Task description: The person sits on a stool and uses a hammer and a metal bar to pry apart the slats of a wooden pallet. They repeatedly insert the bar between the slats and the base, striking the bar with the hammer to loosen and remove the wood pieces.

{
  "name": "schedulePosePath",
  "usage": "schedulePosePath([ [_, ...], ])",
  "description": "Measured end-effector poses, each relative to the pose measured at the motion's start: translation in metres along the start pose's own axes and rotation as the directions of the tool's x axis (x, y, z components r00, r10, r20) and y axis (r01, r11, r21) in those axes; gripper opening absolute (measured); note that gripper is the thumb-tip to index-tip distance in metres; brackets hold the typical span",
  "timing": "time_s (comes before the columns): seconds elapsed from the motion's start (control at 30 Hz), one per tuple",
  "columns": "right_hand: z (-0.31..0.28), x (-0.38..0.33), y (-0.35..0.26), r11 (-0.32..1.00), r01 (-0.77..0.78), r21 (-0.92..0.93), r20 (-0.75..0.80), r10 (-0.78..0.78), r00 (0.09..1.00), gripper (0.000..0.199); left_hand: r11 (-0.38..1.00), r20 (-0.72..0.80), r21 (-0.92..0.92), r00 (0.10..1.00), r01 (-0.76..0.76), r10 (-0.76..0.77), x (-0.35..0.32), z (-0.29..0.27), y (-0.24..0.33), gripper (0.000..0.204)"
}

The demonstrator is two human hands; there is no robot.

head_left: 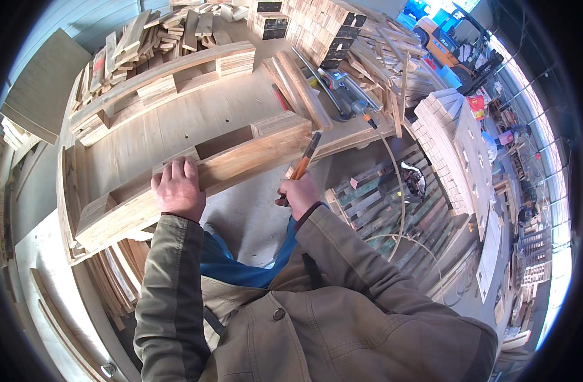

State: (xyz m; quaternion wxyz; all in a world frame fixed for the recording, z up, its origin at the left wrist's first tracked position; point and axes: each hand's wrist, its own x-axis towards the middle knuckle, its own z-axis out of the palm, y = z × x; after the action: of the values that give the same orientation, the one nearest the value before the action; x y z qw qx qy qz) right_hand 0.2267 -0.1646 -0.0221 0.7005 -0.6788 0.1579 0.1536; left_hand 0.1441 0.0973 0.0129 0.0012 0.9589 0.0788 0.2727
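My left hand (178,188) lies over the near edge of a long wooden frame piece (247,164), fingers curled over its top. This piece is two boards with short blocks between them, and it rests along the near side of the workbench (157,137). In my right hand (299,193), closed and just beyond the frame's right end, is an orange-handled hand tool (300,168). Its narrow dark end points up and away; its exact kind is unclear. A similar wooden frame piece (170,83) lies along the bench's far side.
Loose wood offcuts (177,32) lie heaped at the back. Stacked blocks (320,25) stand behind the bench. On its right end lies a nail gun (348,95) with an air hose (399,172) hanging off. A slatted pallet (393,204) is at right; a forklift (454,48) stands farther back.
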Motion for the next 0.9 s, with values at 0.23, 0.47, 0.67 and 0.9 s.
schedulePosePath([
  [0.23,0.014,0.002,0.007,0.998,0.053,-0.017,-0.075,-0.054,0.996,0.038,1.0,-0.038,-0.016,0.999,-0.001,0.0,-0.002,0.003,-0.002,0.036],
  [0.47,0.029,0.003,0.009,0.984,0.115,-0.134,-0.144,-0.135,0.98,0.041,1.0,-0.061,-0.025,0.998,-0.018,0.017,-0.001,0.002,-0.003,0.031],
  [0.67,0.037,0.014,0.019,0.982,0.145,-0.124,-0.18,-0.166,0.97,0.036,0.999,-0.117,-0.012,0.993,-0.029,0.028,-0.003,0.004,-0.002,0.028],
  [0.9,0.041,0.04,0.042,0.912,0.252,-0.324,-0.266,-0.344,0.901,0.024,0.999,-0.145,0.006,0.989,-0.037,0.038,-0.006,0.005,0.0,0.027],
])
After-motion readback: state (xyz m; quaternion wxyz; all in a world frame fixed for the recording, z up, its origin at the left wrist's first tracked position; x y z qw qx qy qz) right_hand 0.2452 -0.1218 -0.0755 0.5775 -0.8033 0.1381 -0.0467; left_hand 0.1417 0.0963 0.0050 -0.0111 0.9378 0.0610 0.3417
